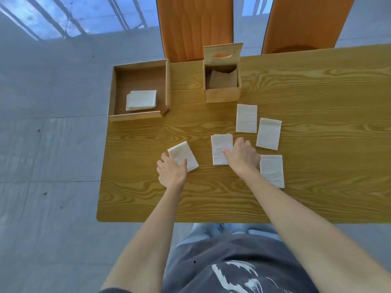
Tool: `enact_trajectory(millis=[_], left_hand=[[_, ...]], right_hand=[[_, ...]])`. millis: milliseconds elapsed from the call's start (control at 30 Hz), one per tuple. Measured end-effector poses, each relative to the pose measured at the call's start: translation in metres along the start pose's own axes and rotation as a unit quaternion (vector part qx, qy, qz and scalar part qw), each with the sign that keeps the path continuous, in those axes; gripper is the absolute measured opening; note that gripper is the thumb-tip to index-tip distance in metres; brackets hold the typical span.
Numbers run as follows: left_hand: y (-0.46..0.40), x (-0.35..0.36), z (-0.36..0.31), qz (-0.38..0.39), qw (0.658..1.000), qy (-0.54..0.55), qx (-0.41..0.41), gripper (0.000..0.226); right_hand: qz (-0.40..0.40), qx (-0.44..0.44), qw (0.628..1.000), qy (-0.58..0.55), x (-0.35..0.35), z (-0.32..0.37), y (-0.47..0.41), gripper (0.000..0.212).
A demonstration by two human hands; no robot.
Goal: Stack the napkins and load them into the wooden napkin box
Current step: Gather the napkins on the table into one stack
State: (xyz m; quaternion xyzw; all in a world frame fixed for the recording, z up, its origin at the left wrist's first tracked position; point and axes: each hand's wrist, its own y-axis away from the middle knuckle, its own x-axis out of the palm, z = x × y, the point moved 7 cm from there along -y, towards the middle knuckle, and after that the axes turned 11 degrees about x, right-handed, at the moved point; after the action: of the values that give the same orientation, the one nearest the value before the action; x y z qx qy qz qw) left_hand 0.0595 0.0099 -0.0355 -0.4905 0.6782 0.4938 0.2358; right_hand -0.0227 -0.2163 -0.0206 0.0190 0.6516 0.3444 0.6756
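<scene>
a wooden table [296, 85] seen from above. the left hand [172, 172] pinches the near corner of a tilted napkin [182, 154] at 9 o'clock. the right hand [242, 156] presses curled fingers on a small napkin stack [220, 144] at centre. three loose napkins [246, 118] lie toward 3 o'clock. the wooden napkin box [222, 95], lid up, stands at 12 o'clock; a tray [167, 85] holding more napkins sits at 10.
</scene>
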Motion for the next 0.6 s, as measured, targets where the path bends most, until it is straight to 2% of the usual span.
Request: enact_trajectory(millis=[167, 300, 467, 600], left_hand=[[-0.007, 0.006, 0.004, 0.001, 0.999, -0.033, -0.042, 0.075], [-0.009, 0.012, 0.004, -0.002, 0.998, -0.02, -0.059, 0.072], [-0.014, 0.015, 0.005, -0.022, 0.998, 0.045, -0.044, 0.059], [-0.013, 0.016, 0.005, -0.034, 0.983, 0.176, -0.027, 0.042]], right_hand=[[0.008, 0.051, 0.999, 0.011, 0.009, -0.005, -0.003, 0.061], [0.003, 0.062, 0.998, -0.007, 0.017, -0.005, -0.005, 0.053], [0.012, 0.062, 0.996, -0.057, 0.021, -0.006, -0.009, 0.046], [0.009, 0.038, 0.993, -0.112, 0.022, -0.006, -0.012, 0.029]])
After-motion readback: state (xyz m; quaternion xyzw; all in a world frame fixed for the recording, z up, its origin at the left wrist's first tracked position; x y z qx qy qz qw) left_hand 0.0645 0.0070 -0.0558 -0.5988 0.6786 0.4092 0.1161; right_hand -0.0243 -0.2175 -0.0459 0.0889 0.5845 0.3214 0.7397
